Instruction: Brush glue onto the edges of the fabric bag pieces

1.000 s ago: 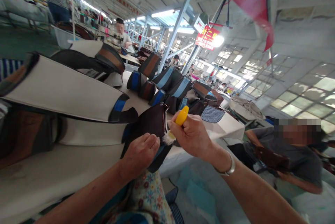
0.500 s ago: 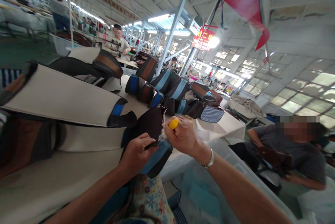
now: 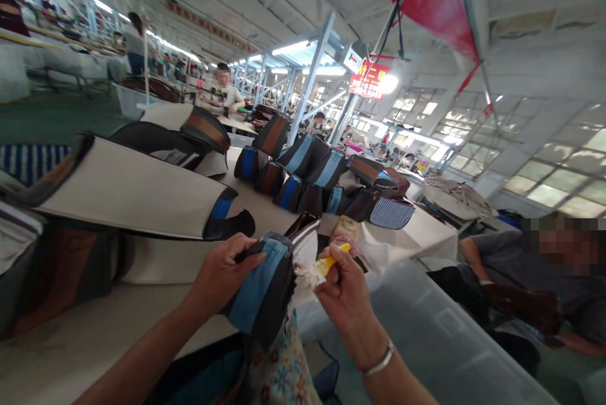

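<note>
My left hand (image 3: pixel 227 269) grips the upper edge of a blue-and-black bag piece (image 3: pixel 262 279), thumb across its front. The piece hangs tilted over my lap, its right edge dark and uneven. In my closed right hand (image 3: pixel 348 291) is a yellow-handled tool (image 3: pixel 335 257), with a frayed whitish clump (image 3: pixel 310 277) at its lower end. That clump is close beside the piece's right edge; I cannot tell whether they touch. Behind it stands a pale flap with a dark border (image 3: pixel 305 240).
Several bag pieces with blue or brown stripes (image 3: pixel 326 168) stand on the pale table (image 3: pixel 421 238). Large cream panels (image 3: pixel 137 187) lie at left. A clear plastic bin (image 3: pixel 416 323) is at right, near a seated co-worker (image 3: pixel 502 260). A jar-like container (image 3: pixel 347 228) stands behind my right hand.
The blue-and-black piece has been raised and turned towards me, and my left hand now grips its top. My right hand has moved right and down, away from the piece, with the yellow-handled tool.
</note>
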{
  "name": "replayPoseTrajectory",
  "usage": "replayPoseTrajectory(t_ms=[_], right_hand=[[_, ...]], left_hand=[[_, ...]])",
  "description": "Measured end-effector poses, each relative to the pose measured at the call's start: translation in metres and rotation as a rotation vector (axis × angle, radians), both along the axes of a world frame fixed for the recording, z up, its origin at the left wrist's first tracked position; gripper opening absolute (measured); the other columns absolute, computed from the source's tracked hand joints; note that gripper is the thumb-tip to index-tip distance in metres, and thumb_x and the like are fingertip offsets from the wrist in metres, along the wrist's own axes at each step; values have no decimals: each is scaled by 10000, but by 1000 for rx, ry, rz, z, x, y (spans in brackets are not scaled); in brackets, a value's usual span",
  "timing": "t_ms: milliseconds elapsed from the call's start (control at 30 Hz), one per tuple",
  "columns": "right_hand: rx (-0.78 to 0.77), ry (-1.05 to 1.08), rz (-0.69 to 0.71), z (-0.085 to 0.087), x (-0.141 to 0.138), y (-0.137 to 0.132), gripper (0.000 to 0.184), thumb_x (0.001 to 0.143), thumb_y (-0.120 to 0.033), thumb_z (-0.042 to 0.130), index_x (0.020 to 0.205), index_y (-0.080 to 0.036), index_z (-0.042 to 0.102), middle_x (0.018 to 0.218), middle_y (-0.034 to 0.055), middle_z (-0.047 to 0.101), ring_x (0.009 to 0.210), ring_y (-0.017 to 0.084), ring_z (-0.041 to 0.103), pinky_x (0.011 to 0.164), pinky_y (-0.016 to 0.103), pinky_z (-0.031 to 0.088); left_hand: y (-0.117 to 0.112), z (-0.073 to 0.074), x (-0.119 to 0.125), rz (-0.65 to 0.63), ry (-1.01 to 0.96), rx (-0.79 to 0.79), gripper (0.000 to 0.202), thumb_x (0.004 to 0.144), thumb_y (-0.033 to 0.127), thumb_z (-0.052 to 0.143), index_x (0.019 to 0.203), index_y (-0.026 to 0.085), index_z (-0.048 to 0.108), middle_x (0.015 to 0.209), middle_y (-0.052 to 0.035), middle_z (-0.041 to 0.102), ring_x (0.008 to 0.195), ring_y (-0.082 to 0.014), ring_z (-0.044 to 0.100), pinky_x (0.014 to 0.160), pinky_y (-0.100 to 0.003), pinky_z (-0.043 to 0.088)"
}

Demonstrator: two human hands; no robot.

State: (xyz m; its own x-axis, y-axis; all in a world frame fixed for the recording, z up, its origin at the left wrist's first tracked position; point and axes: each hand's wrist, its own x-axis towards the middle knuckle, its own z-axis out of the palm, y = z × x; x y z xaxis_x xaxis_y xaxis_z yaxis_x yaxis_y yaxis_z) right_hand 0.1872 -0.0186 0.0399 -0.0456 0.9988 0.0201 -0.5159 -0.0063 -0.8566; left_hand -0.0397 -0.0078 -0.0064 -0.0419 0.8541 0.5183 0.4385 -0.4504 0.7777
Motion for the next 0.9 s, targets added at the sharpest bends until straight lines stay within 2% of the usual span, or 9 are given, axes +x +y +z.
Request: replayPoseTrajectory(t_ms=[67, 133, 200, 300, 433, 500, 633, 800, 900], right_hand=[[-91, 127, 53, -11, -18, -2, 345, 742, -423, 745, 640, -190, 512, 406, -116, 366, 316, 35, 201, 337, 167, 243], [-133, 206, 60, -15, -36, -1, 348, 751, -433, 743, 657, -192, 510, 414, -117, 380, 318, 36, 211, 346, 165, 258], [-121, 231, 51, -16, -52, 3, 363, 779, -456, 723, 667, -196, 496, 423, -118, 385, 326, 36, 214, 370, 169, 298], [-120, 266, 62, -18, -66, 11, 375, 799, -481, 707, 680, -200, 489, 432, -129, 378, 343, 36, 220, 475, 226, 445], [-123, 325, 102, -20, -67, 16, 325, 779, -441, 733, 712, -205, 519, 444, -142, 380, 361, 36, 236, 661, 345, 555], [-94, 337, 118, -16, -61, 14, 333, 767, -420, 754, 699, -200, 513, 464, -138, 412, 370, 29, 249, 720, 354, 565], [33, 197, 31, 1, -44, 12, 378, 737, -380, 814, 669, -194, 491, 465, -133, 444, 351, 12, 244, 690, 271, 562], [206, -52, -44, 25, -30, 17, 308, 743, -347, 819, 729, -195, 552, 424, -124, 412, 369, 36, 305, 530, 191, 491], [289, -121, -73, 31, -33, 22, 294, 769, -346, 788, 717, -198, 539, 432, -124, 389, 380, 47, 318, 468, 178, 431]], left_hand=[[-3, -12, -1, 302, 103, 185, 283, 834, 428, 663, 1016, 212, 658, 1006, -77, 642, 971, -253, 595, 883, -370, 475], [-10, -25, -1, 467, 179, 298, 252, 856, 394, 653, 1028, 210, 642, 1053, -100, 638, 1046, -268, 581, 957, -400, 457], [-21, -36, 0, 431, 214, 269, 166, 926, 353, 552, 977, 212, 626, 988, -76, 643, 978, -228, 611, 913, -357, 485], [-35, -49, 1, 308, 215, 190, 272, 981, 368, 420, 1104, 194, 590, 1058, -83, 628, 999, -212, 617, 895, -343, 507], [-43, -56, 3, 290, 267, 233, 521, 863, 466, 634, 1271, 153, 551, 1178, -127, 578, 1122, -260, 571, 999, -393, 475], [-41, -55, 5, 325, 208, 218, 432, 873, 399, 647, 1237, 173, 599, 1132, -105, 592, 1070, -227, 597, 973, -354, 488], [-32, -44, 8, 238, -24, 104, 276, 907, 355, 601, 1130, 220, 691, 1034, -55, 639, 968, -178, 643, 879, -282, 523], [-22, -19, 11, 97, -221, -21, 312, 863, 369, 643, 1141, 246, 710, 1107, -33, 679, 1025, -191, 653, 897, -286, 534], [-20, -9, 11, 42, -249, -56, 302, 842, 358, 663, 1120, 256, 722, 1084, -24, 691, 1012, -189, 654, 880, -280, 535]])
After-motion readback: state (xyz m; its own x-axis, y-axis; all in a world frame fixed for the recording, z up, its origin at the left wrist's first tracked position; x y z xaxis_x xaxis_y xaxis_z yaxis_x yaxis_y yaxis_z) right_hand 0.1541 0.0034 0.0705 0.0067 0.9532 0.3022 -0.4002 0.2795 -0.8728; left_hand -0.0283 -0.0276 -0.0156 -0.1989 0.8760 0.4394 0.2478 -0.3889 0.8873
